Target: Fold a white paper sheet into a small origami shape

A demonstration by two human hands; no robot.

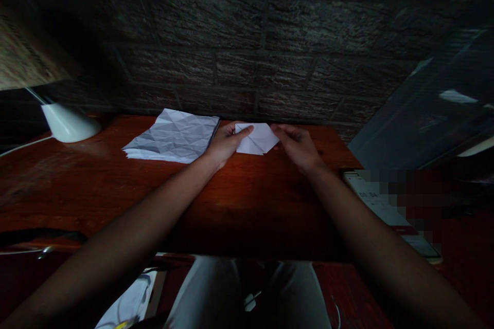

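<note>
A small folded sheet of white paper (252,145) is held up over the wooden table, between my two hands. My left hand (226,144) grips its left side, the thumb lying across the front face. At the paper's pointed right corner, my right hand (295,145) pinches the edge between thumb and fingers. Crease lines run across the paper's face. Just left of my left hand lies a stack of creased white sheets (173,133), its top sheet covered in fold marks.
The wooden table (96,190) stands against a dark brick wall (239,31). A lamp with a white base (71,122) is at the far left, its cord trailing off. To the right are a phone-like screen (386,205) and a large grey panel (420,97).
</note>
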